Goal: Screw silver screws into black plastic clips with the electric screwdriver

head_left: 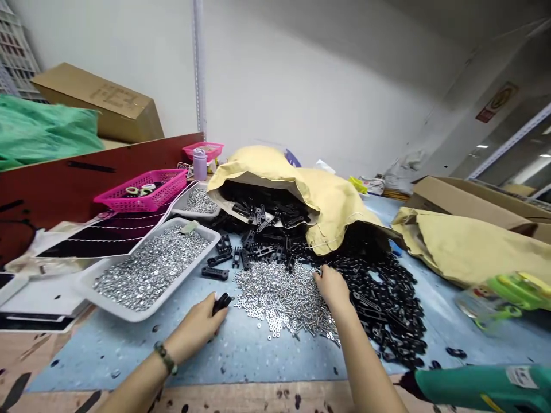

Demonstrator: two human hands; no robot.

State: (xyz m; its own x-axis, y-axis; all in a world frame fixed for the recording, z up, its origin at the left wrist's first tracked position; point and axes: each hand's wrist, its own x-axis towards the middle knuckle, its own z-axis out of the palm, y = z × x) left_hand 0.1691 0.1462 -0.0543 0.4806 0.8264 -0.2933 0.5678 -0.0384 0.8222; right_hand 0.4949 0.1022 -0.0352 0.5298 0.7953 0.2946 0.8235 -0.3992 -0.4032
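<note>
My left hand (197, 324), with a beaded bracelet on its wrist, is closed around a small black plastic part (222, 304) above the blue mat (206, 361). My right hand (334, 288) reaches into the far right side of a loose pile of silvery screws (297, 292). Its fingers are bent together, and whatever they hold is hidden. Small metal nuts (275, 321) lie along the near left side of that pile. A heap of black plastic pieces (387, 304) spreads right of my right hand. Longer black parts (215, 273) lie beyond my left hand.
A white tray of nuts (118, 308) stands at left, with a pink basket (166, 198) behind. Yellow sacks (267, 163) spill black parts at the back. A green power screwdriver (473, 385) lies front right, near a green-lidded bottle (503, 298). Open cardboard box (469, 201) sits behind.
</note>
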